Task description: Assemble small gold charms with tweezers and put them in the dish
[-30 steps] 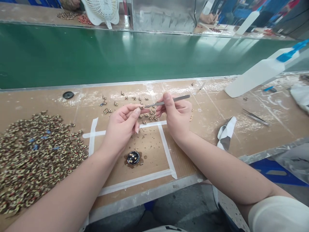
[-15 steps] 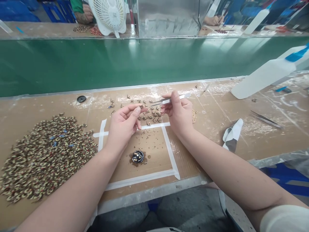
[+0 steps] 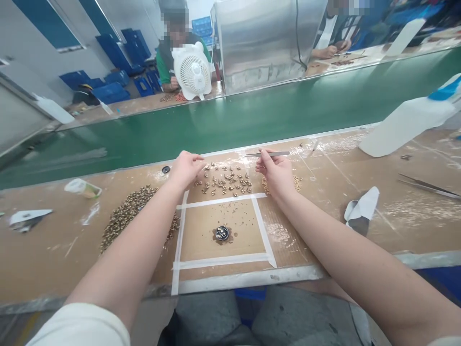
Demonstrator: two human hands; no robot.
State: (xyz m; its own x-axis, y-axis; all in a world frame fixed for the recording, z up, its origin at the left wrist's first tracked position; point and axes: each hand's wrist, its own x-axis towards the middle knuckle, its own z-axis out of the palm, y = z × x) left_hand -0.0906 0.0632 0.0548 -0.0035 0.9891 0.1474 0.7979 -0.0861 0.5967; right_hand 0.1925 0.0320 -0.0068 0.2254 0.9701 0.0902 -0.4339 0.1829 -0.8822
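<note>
My left hand (image 3: 186, 169) hovers at the left end of several small brown-and-gold pieces (image 3: 226, 183) spread on the table. Its fingers are stretched and a little apart, with nothing visible between them. In my right hand (image 3: 276, 172) is a pair of tweezers (image 3: 279, 153), held nearly level with the tips pointing left above the spread pieces. Small tan beads (image 3: 297, 182) lie beside and partly behind this hand. A small round black dish (image 3: 222, 233) with a few light beads in it sits inside a white tape frame (image 3: 223, 261), on a wet-looking patch.
Left of the frame lies a large pile of small parts (image 3: 126, 216), partly behind my left forearm. A black cap (image 3: 165, 169), a white bottle (image 3: 403, 125), a second pair of tweezers (image 3: 428, 185) and a crumpled white scrap (image 3: 363, 206) are around. Co-workers sit beyond the green belt (image 3: 237, 115).
My view has swung left and up. My left hand has gone from pinching a small piece near the tweezers to the left end of the spread pieces, its fingers looser. The right hand keeps the tweezers.
</note>
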